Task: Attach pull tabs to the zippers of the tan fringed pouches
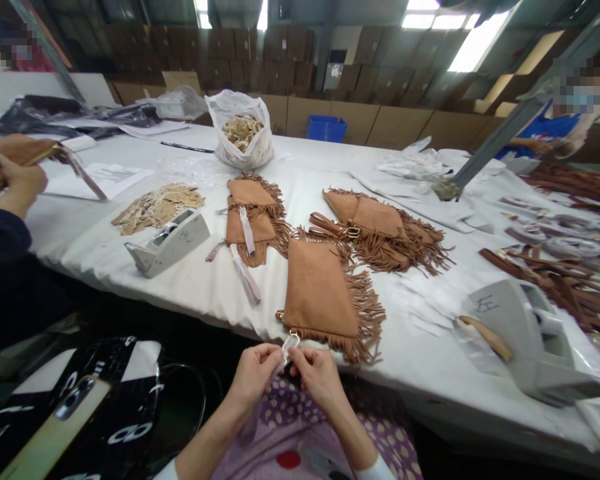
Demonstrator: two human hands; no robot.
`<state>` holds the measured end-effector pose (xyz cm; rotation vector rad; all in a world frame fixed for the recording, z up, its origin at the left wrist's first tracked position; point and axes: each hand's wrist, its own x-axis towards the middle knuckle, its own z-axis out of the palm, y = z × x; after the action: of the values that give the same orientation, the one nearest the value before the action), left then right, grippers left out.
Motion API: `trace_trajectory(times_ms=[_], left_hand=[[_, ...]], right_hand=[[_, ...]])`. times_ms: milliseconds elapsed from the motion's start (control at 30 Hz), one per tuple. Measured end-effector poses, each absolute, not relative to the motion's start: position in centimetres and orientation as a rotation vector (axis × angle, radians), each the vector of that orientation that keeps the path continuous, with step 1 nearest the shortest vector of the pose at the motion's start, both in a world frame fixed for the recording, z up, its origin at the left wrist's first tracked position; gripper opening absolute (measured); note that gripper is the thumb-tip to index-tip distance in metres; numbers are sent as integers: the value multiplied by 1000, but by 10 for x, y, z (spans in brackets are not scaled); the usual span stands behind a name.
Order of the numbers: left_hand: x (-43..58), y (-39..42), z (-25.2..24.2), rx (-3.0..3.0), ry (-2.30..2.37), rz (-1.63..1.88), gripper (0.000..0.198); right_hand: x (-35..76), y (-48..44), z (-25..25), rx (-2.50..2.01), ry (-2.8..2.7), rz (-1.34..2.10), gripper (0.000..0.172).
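Observation:
A brown fringed pouch (pixel 320 290) lies flat at the table's front edge, its fringe spread to the right and along the bottom. From its lower left corner hangs a gold metal clasp (pixel 294 335), partly covered by a pale, thin wrapping (pixel 286 348). My left hand (pixel 255 377) pinches this wrapping, and a pale strip trails below the fingers. Close beside it, my right hand (pixel 317 377) is pinched at the clasp's lower end. What lies right between the fingertips is partly hidden. Behind, two stacked fringed pouches (pixel 253 230) have pale-wrapped straps hanging off their front.
More fringed pouches (pixel 375 220) lie at centre right. Grey tape dispensers stand left (pixel 173 243) and right (pixel 525 340). Behind are tan scraps (pixel 160 203) and a white bag (pixel 243 143). Brown straps (pixel 570 280) lie right. A co-worker's hand (pixel 23 180) holds a pouch at left.

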<state>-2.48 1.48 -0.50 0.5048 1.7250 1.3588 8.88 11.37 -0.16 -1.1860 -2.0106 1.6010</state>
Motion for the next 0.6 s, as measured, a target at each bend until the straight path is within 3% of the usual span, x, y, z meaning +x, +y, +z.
trace_trajectory(times_ms=[133,200,367,600], left_hand=[[-21,12,-5,602,1859,1451,27],[-18,11,-4,691,1953,1428,27],[-14,10,2,842,2063,1346,27],[-8,10,0,578,1756,1519,35]], right_hand=[[105,110,6,-1340,-1911,1327,48],[107,105,8,-1359,-1773,1501,48],[86,88,9,-1230,-1416,1990,82],[72,83,17,-1043,-957,2213,86]])
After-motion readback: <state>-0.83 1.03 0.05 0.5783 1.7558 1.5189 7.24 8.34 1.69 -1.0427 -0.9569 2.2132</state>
